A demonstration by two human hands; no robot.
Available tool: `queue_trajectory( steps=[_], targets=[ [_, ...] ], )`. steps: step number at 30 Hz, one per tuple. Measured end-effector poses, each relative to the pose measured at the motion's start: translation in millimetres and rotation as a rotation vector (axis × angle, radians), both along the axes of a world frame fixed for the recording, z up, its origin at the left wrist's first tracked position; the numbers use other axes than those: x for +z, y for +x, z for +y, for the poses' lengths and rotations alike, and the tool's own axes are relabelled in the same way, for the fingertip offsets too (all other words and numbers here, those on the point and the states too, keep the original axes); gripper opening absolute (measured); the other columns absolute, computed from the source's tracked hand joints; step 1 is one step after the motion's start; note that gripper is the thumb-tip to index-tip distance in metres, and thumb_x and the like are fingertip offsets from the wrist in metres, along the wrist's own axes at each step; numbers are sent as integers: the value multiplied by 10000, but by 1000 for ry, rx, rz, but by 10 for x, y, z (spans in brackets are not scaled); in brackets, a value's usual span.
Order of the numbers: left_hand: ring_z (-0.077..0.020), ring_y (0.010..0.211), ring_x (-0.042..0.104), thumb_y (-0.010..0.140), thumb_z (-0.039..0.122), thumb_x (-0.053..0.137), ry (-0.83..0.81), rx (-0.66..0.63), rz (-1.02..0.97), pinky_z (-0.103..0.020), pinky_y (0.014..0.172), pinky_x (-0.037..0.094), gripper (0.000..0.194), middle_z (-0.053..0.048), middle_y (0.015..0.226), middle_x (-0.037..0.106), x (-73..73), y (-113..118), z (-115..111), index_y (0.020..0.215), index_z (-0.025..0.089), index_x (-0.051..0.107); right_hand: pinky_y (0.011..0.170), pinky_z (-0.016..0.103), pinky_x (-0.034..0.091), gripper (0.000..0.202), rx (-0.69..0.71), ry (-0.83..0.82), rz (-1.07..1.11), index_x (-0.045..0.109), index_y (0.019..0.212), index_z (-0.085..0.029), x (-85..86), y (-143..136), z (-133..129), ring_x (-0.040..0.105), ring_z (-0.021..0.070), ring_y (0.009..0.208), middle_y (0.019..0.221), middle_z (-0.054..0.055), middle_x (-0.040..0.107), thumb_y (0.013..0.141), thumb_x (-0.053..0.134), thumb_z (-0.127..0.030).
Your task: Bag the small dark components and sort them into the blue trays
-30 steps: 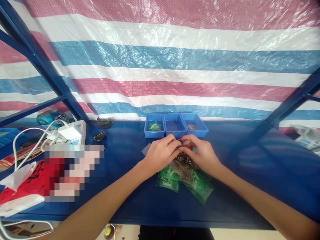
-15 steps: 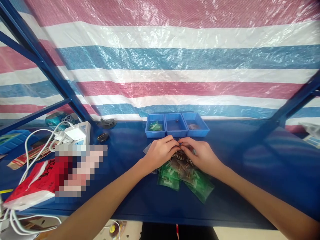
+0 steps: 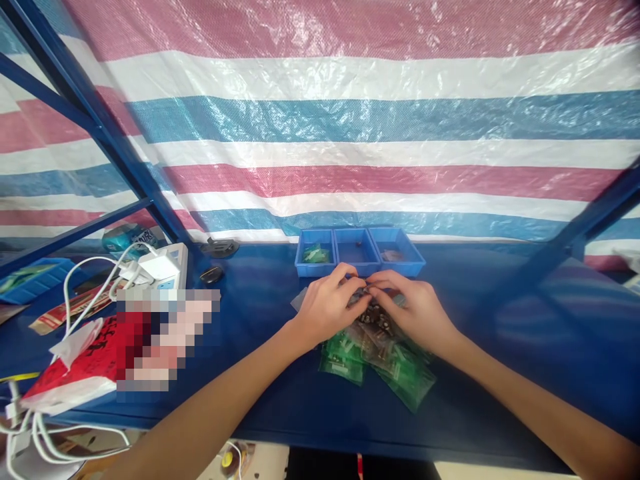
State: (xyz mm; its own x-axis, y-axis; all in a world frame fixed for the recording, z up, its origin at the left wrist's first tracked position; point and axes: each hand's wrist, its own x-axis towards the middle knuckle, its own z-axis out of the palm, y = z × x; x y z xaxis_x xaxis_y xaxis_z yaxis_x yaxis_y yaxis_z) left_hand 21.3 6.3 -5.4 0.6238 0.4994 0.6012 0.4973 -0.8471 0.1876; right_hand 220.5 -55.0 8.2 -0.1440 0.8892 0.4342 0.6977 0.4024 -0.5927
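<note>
"Where are the little bags?"

"Make the spot where the fingertips meet the middle of a clock. The brown-looking bag (image 3: 379, 337) is at six o'clock, with small bits showing in it. One green bag (image 3: 343, 360) pokes out at seven and another green bag (image 3: 413, 377) at five. They all lie on the blue surface (image 3: 280, 413)."

"And the hands?"

"The left hand (image 3: 325, 303) comes in from eight o'clock, the right hand (image 3: 417, 310) from four. Backs up, fingers bent, thumbs on the near side. The two arms slope in like a roof."

"Is the grip on something?"

"I can't tell. On both hands the fingers and thumb are bent in close, and the tips nearly meet. There's a dark speck between them, too tiny to name."

"How would you do it well?"

"I'd let one hand be the still one and let the other do the fiddly part. Soft fingers, I think, because thin bags look easy to crumple. I'd rest my wrists low so my tips don't shake."

"Anything to watch?"

"The hands sit over the top of the heap, so a bag could get dragged. The blue trays (image 3: 316, 270) are near, at twelve, so I'd mind my knuckles."
</note>
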Motion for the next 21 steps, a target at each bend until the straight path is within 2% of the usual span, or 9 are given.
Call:
queue_trajectory(
  steps=[4,10,14,17,21],
  targets=[
    [-128,751,648,1033,381,468,-127,-5,-57,-262,660,550,258,-74,1174,598,46,-8,-26,1113,194,627,552,268,542,198,30,52,-37,641,1150,-261,-12,-9,8,755,209,816,1040,28,777,1022,502,-317],
    [-138,775,630,1034,416,479,-249,4,-141,-281,742,556,289,-67,1082,583,81,5,-73,988,195,660,596,292,551,179,34,119,-87,615,1166,-252,-97,-21,27,715,184,723,1065,45,743,1009,537,-287],
    [-136,775,617,1039,413,480,-322,-26,-187,-279,739,537,298,-61,1058,572,103,21,-97,954,191,659,643,300,542,191,37,219,-141,597,1191,-246,-126,1,30,702,193,777,1074,55,721,1006,552,-263],
    [-140,788,606,1041,410,483,-349,-59,-213,-280,721,508,295,-53,1033,567,105,34,-113,944,189,654,666,301,524,140,31,290,-164,596,1137,-237,-124,16,36,689,201,814,1025,53,707,999,569,-235],
    [-140,779,583,1052,393,472,-391,-99,-239,-284,687,464,290,-38,966,558,106,48,-126,961,186,653,694,316,505,91,46,314,-193,584,1087,-220,-98,17,31,665,208,823,990,58,687,998,576,-237]
  ],
)
